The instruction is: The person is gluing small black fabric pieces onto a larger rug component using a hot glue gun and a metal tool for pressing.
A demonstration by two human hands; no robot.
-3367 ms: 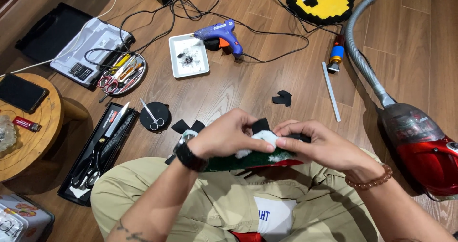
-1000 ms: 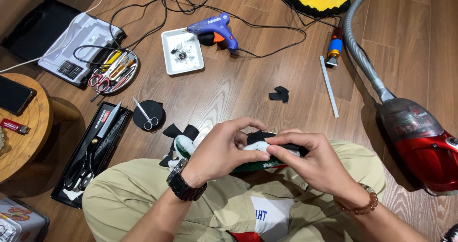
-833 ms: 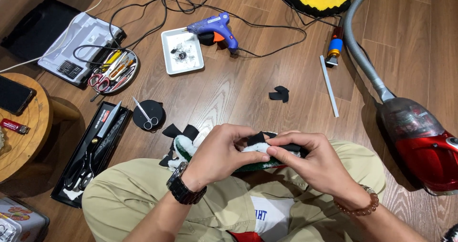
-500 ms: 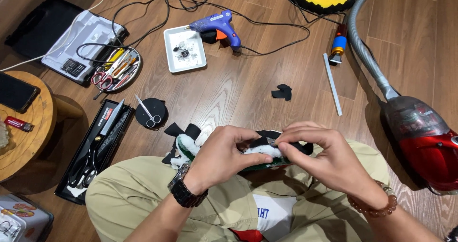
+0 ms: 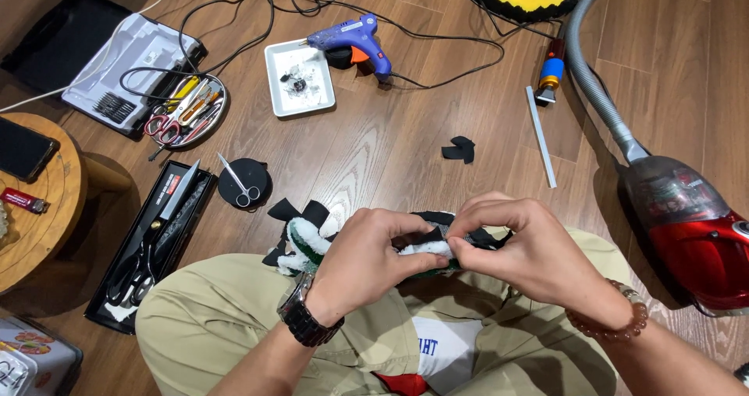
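Note:
Both hands meet over my lap on a soft tufted piece (image 5: 308, 244) of green, white and black yarn. My left hand (image 5: 367, 259), with a dark wristwatch, grips its middle from the near side. My right hand (image 5: 530, 252), with a beaded bracelet, pinches a black strip (image 5: 437, 219) along the piece's top edge. Fingers hide most of the piece; its white and green end sticks out to the left. Loose black scraps (image 5: 292, 210) lie on the floor just beyond it.
On the wooden floor lie a blue glue gun (image 5: 351, 41), a white tray (image 5: 299, 76), small scissors on a black disc (image 5: 243, 184), a round dish of tools (image 5: 187, 111), a black case with large shears (image 5: 152, 244), a white stick (image 5: 540, 134) and a red vacuum cleaner (image 5: 686, 224). A round wooden stool (image 5: 39, 201) stands left.
Both hands stay on the tufted piece and shifted only slightly, the fingers working along its top edge. The view itself moved a little.

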